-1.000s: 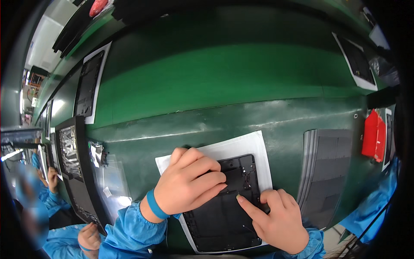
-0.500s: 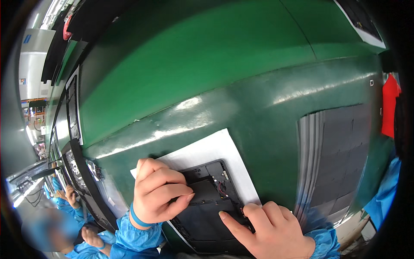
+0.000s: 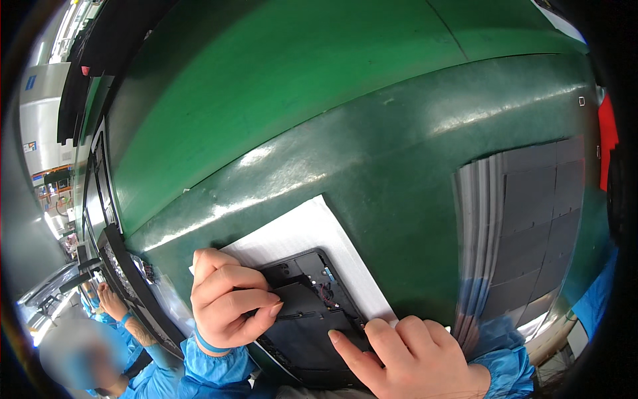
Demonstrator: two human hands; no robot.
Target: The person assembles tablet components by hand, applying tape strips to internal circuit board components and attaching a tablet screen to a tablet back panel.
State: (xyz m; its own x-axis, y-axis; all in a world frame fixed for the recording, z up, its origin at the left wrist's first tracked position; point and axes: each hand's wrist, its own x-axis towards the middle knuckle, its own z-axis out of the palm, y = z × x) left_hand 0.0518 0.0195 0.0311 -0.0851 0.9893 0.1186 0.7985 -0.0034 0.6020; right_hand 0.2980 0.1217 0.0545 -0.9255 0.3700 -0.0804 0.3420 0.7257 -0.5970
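An opened black tablet-like housing (image 3: 307, 342) lies tilted on a white foam sheet (image 3: 332, 233) near the table's front edge. Small wires and parts show near its far right corner. My left hand (image 3: 232, 299) pinches a thin dark grey rectangular piece (image 3: 297, 298) between thumb and forefinger, over the far part of the housing. My right hand (image 3: 412, 356) is at the housing's right side, its forefinger stretched out with the tip at the black inner surface. Its other fingers curl loosely and grip nothing visible; the thumb is mostly hidden.
A fanned stack of dark grey sheets (image 3: 528, 233), divided into rectangles, lies to the right on the green table (image 3: 399, 139). A black tray (image 3: 129, 286) stands at left, beside a co-worker (image 3: 149, 359) in blue. Something red (image 3: 607, 143) hangs at the far right.
The head view has shifted a little, so the housing and my left hand appear further left. My grip on the grey piece looks the same. The co-worker's arm has moved.
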